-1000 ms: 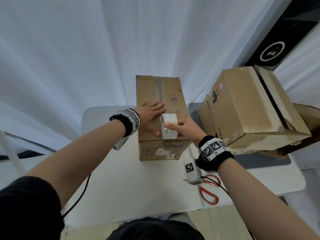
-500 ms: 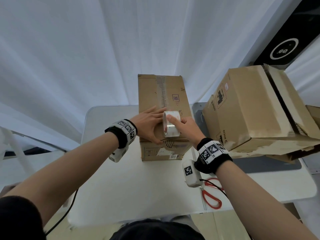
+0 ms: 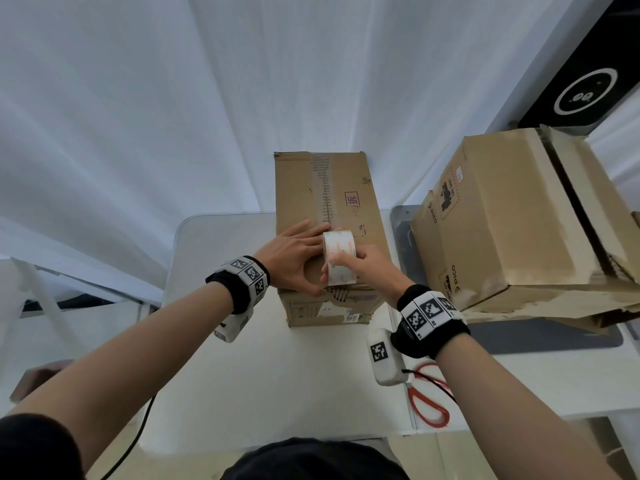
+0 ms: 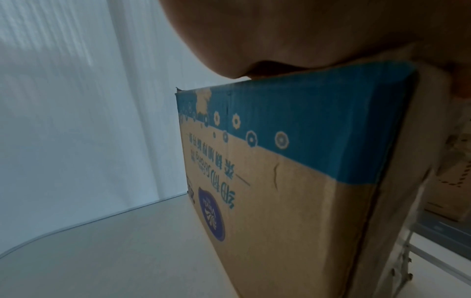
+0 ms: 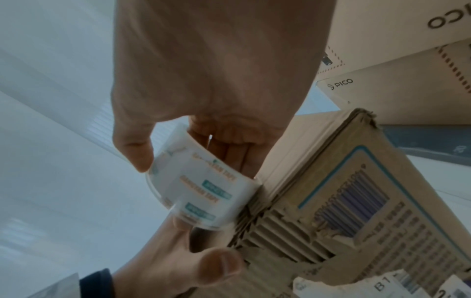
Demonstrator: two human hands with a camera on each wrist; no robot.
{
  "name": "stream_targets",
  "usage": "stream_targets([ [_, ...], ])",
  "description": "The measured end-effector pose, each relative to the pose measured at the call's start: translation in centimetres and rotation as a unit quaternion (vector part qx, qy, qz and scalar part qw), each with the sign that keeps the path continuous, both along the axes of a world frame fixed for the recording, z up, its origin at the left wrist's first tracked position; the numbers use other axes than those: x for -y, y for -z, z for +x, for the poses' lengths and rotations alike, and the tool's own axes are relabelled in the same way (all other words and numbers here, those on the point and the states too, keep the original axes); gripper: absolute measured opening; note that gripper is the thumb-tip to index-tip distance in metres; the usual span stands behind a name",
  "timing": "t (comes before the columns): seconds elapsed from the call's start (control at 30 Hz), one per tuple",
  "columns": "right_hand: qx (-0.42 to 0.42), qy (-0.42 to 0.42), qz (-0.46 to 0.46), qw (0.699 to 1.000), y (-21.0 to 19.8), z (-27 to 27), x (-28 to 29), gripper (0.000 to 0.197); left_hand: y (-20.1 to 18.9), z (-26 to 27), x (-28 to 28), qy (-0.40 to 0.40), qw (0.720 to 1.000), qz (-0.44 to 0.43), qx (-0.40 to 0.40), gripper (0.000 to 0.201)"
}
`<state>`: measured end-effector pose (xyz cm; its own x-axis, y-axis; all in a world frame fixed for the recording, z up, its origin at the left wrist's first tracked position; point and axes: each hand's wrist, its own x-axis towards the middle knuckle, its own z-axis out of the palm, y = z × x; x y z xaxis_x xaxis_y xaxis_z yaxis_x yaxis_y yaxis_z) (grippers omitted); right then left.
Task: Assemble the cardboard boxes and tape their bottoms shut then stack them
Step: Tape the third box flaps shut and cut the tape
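Observation:
A brown cardboard box (image 3: pixel 346 188) stands on the white table, its closed flaps facing up with old tape along the seam. My left hand (image 3: pixel 294 258) lies flat on the top, fingers straight toward the seam. Its thumb (image 5: pixel 219 264) presses at the near edge. My right hand (image 3: pixel 367 268) grips a white printed tape roll (image 3: pixel 341 258), held on edge over the seam at the near end. The right wrist view shows the tape roll (image 5: pixel 203 191) against the box's torn front edge (image 5: pixel 267 227). In the left wrist view the box's blue-banded side (image 4: pixel 305 181) fills the frame under the palm (image 4: pixel 280 30).
A stack of larger brown boxes (image 3: pixel 519 220) sits on a grey mat (image 3: pixel 536 336) at the right. Red-handled scissors (image 3: pixel 429 400) lie on the table (image 3: pixel 277 393) under my right forearm. A white curtain hangs behind, and a black device (image 3: pixel 588 81) stands at the far right.
The roll has stayed at the near end of the seam. My left hand has drawn back a little, so its thumb now reaches the front edge beside the roll.

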<state>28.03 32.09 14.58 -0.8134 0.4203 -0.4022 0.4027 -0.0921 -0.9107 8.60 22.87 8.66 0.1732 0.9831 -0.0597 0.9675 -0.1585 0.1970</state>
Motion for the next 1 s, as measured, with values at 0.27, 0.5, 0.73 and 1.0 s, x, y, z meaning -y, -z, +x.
stream_targets([
  [0.27, -0.013, -0.008, -0.020, 1.000, 0.2, 0.6, -0.6, 0.028, 0.5, 0.1, 0.7, -0.029, 0.999, 0.011, 0.029, 0.105],
  [0.5, -0.020, 0.007, -0.014, 1.000, -0.3, 0.3, -0.1, 0.037, 0.4, -0.2, 0.0, -0.030, 0.999, -0.008, 0.044, 0.101],
  [0.73, 0.005, 0.023, -0.009, 1.000, -1.1, 0.7, 1.1, 0.037, 0.8, 0.1, 0.3, -0.030, 0.998, 0.002, 0.062, 0.098],
  [1.0, 0.033, 0.054, -0.019, 0.998, -1.8, 0.5, 2.3, 0.040, 0.7, 0.0, 0.5, -0.040, 0.998, 0.001, 0.058, 0.096],
])
